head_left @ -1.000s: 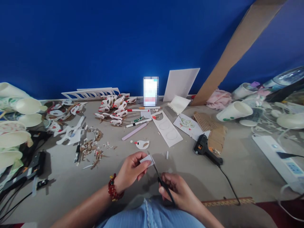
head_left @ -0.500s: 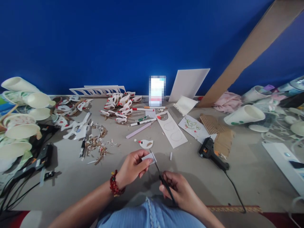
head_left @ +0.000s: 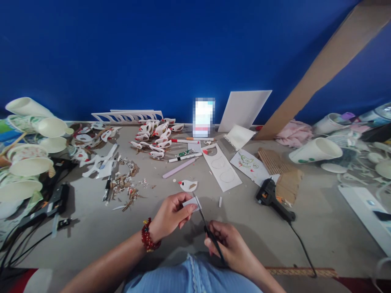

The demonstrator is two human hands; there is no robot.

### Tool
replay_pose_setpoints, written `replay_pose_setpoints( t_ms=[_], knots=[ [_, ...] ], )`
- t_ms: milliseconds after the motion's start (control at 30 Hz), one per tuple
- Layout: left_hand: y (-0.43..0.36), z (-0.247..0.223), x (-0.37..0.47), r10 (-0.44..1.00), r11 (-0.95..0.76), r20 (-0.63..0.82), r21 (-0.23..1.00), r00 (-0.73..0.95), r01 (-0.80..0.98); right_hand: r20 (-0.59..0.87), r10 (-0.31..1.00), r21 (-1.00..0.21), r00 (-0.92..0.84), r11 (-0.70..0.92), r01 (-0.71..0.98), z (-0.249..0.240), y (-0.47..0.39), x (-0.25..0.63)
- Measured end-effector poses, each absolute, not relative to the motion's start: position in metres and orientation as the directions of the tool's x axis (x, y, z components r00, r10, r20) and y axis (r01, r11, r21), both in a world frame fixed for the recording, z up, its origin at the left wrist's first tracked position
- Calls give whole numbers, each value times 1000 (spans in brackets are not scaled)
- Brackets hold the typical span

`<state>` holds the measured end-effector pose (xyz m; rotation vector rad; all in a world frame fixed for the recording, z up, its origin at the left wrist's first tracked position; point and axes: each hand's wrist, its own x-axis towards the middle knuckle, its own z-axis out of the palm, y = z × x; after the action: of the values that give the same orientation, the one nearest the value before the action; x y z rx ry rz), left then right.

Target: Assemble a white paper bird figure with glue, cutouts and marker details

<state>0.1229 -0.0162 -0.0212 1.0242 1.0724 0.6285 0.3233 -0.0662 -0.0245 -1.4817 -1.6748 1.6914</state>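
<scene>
Between thumb and fingers, my left hand (head_left: 173, 215) pinches a small piece of white paper (head_left: 189, 205). My right hand (head_left: 224, 242) is wrapped round the dark handles of a pair of scissors (head_left: 209, 232), whose blades lie at the paper's right edge. Just beyond the paper lies a white bird cutout (head_left: 187, 185) with a red beak and a brown wing patch. A small white strip (head_left: 220, 202) rests to the right of it. Farther off is a white card (head_left: 222, 169) with drawn ovals.
A glue gun (head_left: 273, 199) with its cord lies at right, near torn cardboard (head_left: 287, 183). Several bird cutouts (head_left: 157, 138), markers (head_left: 185, 141) and a lit screen (head_left: 203, 118) are at the back. Paper scraps (head_left: 125, 183) and cups (head_left: 29, 167) are at left.
The view has shifted very slightly. Both hands keep nearly the same pose, and the scissor blades look a little closer together at the paper.
</scene>
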Motion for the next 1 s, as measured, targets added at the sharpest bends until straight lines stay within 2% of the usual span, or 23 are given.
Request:
replay_pose_setpoints(
  t_ms=[433,1000],
  knots=[
    [-14,-18,124,829,434,-417,900,373,41,-401,821,-907,-407,-291,305,-30,-69,323],
    [-14,-19,125,828,441,-417,897,375,24,-392,835,-891,-387,-239,385,-32,-70,322]
  ],
)
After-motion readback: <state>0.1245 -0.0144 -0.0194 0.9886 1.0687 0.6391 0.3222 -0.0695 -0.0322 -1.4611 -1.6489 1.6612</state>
